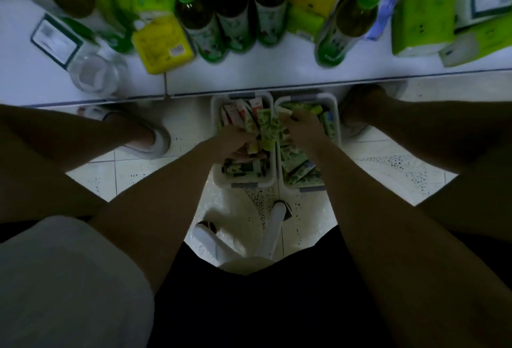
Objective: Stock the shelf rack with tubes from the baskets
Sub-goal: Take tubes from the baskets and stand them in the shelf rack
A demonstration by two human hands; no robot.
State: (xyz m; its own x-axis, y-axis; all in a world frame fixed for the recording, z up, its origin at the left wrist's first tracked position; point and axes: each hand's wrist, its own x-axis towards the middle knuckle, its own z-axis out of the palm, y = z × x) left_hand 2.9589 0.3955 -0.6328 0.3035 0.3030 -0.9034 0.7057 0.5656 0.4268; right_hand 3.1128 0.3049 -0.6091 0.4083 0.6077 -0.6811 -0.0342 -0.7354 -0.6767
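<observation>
Two white baskets stand side by side on the floor below the shelf edge: the left basket holds red-and-white and green tubes, the right basket holds green tubes. My left hand grips a bunch of green tubes over the left basket. My right hand reaches in from the right and holds the same bunch near its top. The fingers of both hands are mostly hidden among the tubes.
The white shelf runs across the top with green-capped bottles, yellow and green packs and a clear jar. My knees and slippered feet flank the baskets; white stool legs stand on the tiled floor.
</observation>
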